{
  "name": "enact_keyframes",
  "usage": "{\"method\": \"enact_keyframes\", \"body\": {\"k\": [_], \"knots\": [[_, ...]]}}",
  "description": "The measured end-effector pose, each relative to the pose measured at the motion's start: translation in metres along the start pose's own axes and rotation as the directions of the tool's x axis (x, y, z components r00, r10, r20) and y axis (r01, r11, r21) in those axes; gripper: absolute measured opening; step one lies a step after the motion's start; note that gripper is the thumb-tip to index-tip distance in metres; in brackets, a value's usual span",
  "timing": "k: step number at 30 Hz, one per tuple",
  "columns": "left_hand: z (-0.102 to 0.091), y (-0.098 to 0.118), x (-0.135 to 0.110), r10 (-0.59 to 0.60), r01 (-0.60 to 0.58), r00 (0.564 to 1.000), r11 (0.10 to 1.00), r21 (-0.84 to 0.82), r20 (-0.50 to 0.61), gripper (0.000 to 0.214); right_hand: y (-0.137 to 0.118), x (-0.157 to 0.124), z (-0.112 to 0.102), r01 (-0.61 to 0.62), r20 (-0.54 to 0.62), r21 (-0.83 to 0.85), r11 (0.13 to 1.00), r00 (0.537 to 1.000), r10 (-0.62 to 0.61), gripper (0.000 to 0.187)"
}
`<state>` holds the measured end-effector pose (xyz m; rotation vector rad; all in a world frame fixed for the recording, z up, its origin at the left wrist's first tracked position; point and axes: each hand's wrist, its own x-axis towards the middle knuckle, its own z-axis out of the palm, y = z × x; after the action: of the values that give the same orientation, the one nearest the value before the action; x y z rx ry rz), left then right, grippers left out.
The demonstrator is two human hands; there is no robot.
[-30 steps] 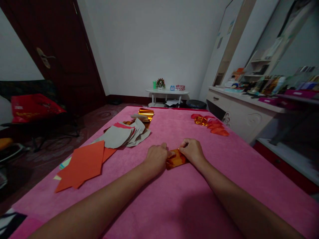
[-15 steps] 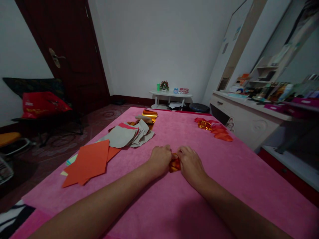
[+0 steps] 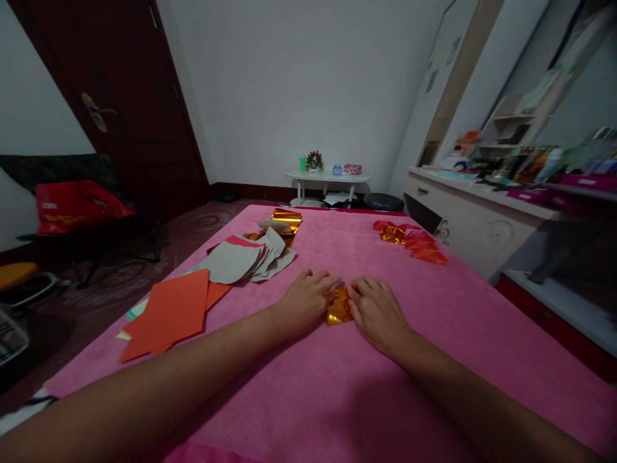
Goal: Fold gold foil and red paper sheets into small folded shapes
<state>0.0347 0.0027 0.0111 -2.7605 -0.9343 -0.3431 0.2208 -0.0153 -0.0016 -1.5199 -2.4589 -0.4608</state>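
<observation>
A small folded piece of gold foil paper lies on the pink cloth in the middle. My left hand rests on its left side, fingers stretched out flat and pressing down. From the right, my right hand meets it with fingers extended flat on the paper's other edge. Most of the paper is hidden under both hands.
Orange paper sheets and a fan of grey sheets lie at the left, a gold foil roll behind them. Folded red and gold pieces sit at the far right. A white dresser stands to the right.
Both hands went from curled pinches on the gold paper to fingers laid flat on it. The paper looks smaller and more folded than a second ago.
</observation>
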Motion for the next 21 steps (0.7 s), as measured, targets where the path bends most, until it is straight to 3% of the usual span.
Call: {"method": "enact_keyframes", "body": {"k": [2,6,12,16,18,21], "knots": [[0.001,0.008,0.009,0.063,-0.063,0.997,0.998,-0.018,0.047,0.028,0.000,0.000,0.001,-0.002,0.004,0.004,1.000,1.000,0.002,0.020],[0.005,0.016,0.018,0.040,-0.036,0.994,0.999,-0.038,0.102,0.018,0.001,-0.001,0.000,0.006,0.021,0.001,1.000,1.000,-0.006,0.023],[0.003,0.000,-0.015,-0.027,0.031,0.995,0.999,-0.039,0.092,0.022,0.003,0.001,-0.006,0.000,0.031,-0.015,1.000,1.000,0.001,0.023],[0.001,-0.004,-0.028,-0.062,0.064,0.997,0.998,-0.020,0.055,0.026,-0.016,0.004,-0.008,0.006,0.015,0.005,1.000,1.000,-0.006,0.029],[0.002,-0.004,-0.028,-0.062,0.063,0.996,0.998,-0.015,0.063,0.024,-0.032,0.004,-0.007,0.066,0.017,0.054,0.996,0.998,-0.067,0.038],[0.004,-0.003,-0.027,-0.058,0.060,0.995,0.998,-0.015,0.080,0.021,-0.046,0.003,0.000,0.065,0.087,0.142,0.988,0.993,-0.078,0.047]]}}
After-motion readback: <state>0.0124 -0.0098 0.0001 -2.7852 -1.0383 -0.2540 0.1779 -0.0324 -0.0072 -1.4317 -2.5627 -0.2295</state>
